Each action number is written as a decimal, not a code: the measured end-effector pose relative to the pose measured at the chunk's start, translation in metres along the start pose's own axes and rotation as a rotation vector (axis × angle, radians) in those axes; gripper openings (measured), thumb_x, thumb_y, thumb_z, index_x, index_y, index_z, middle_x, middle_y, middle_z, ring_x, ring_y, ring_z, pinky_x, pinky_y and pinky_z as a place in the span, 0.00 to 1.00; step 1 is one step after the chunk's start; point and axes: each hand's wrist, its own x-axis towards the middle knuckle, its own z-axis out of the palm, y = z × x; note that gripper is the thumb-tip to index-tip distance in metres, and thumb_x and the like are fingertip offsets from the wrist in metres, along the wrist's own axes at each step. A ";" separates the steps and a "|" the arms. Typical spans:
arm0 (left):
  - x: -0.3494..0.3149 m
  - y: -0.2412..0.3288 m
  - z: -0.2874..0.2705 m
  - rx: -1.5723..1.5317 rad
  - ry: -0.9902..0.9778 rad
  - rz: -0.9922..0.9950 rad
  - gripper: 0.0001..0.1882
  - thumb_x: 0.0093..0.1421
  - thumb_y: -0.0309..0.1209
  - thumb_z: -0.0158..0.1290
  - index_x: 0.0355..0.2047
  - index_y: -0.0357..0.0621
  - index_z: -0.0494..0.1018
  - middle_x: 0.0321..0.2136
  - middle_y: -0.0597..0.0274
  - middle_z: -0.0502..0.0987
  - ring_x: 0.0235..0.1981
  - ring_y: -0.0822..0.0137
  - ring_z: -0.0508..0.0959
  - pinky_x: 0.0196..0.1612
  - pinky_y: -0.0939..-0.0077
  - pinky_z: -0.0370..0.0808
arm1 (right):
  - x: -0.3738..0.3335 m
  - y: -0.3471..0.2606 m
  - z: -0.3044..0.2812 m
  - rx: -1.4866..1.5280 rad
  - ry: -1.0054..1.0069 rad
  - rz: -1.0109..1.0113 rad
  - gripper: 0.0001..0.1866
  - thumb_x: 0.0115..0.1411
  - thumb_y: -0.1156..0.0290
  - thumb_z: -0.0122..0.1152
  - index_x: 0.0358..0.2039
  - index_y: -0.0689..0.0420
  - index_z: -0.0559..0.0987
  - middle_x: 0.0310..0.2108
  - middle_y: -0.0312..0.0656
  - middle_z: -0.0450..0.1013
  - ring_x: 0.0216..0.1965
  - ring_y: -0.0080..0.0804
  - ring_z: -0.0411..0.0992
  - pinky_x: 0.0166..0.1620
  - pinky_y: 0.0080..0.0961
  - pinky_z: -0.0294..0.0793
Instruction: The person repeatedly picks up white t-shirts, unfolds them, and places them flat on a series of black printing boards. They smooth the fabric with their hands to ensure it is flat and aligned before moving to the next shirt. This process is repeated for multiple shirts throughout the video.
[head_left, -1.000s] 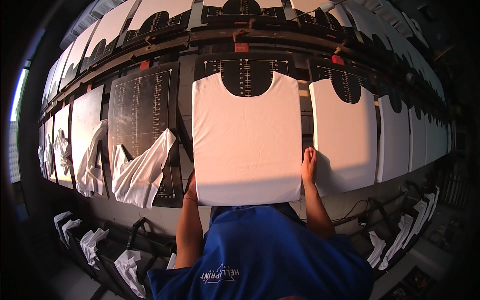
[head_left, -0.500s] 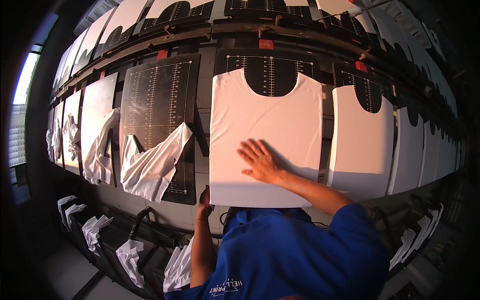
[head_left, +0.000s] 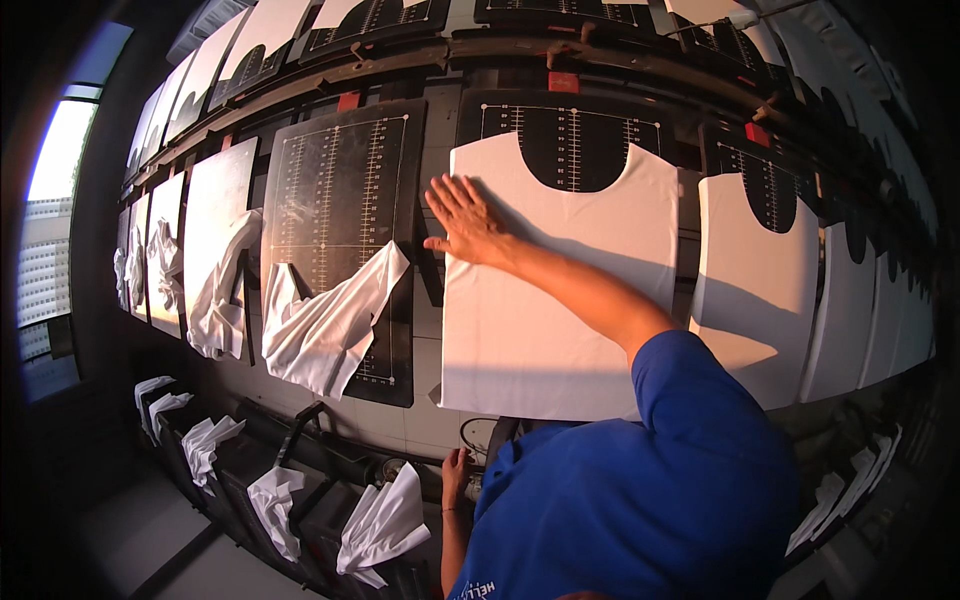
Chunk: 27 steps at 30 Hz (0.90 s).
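Cloth [head_left: 335, 330], white, crumpled on the dark board [head_left: 300, 195] at left; white shirt [head_left: 560, 340] draped on the next board [head_left: 548, 165]. Likely faults, left to right: left edge creases or skews if the palm drags outward; neckline distorts from the same pull; right side rucks if the forearm [head_left: 580, 295] brushes it. Left hand [head_left: 455, 472]: low, apart from the shirt; grip cannot be told. Right hand [head_left: 465, 225]: palm down across left edge, fingers slightly spread, forearm slanting from lower right.
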 end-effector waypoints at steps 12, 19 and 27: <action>-0.047 -0.079 -0.056 0.233 0.018 -0.175 0.20 0.69 0.47 0.49 0.34 0.40 0.75 0.26 0.60 0.77 0.25 0.70 0.77 0.29 0.74 0.74 | -0.196 0.147 -0.166 -0.235 -0.135 0.099 0.38 0.66 0.42 0.46 0.71 0.49 0.57 0.73 0.41 0.49 0.74 0.42 0.42 0.74 0.45 0.36; 0.020 -0.029 -0.141 -0.038 0.134 -0.210 0.21 0.69 0.47 0.49 0.42 0.39 0.75 0.30 0.56 0.80 0.26 0.67 0.79 0.27 0.71 0.75 | -0.198 0.168 -0.170 -0.228 -0.016 0.317 0.40 0.67 0.42 0.45 0.71 0.54 0.55 0.73 0.45 0.48 0.74 0.45 0.41 0.73 0.46 0.36; 0.108 0.105 -0.257 -0.004 0.563 0.319 0.17 0.69 0.40 0.51 0.44 0.37 0.73 0.33 0.59 0.77 0.28 0.70 0.78 0.30 0.74 0.75 | -0.346 -0.112 -0.113 -0.211 -0.337 0.494 0.43 0.67 0.39 0.39 0.70 0.60 0.55 0.73 0.52 0.46 0.74 0.53 0.38 0.72 0.57 0.32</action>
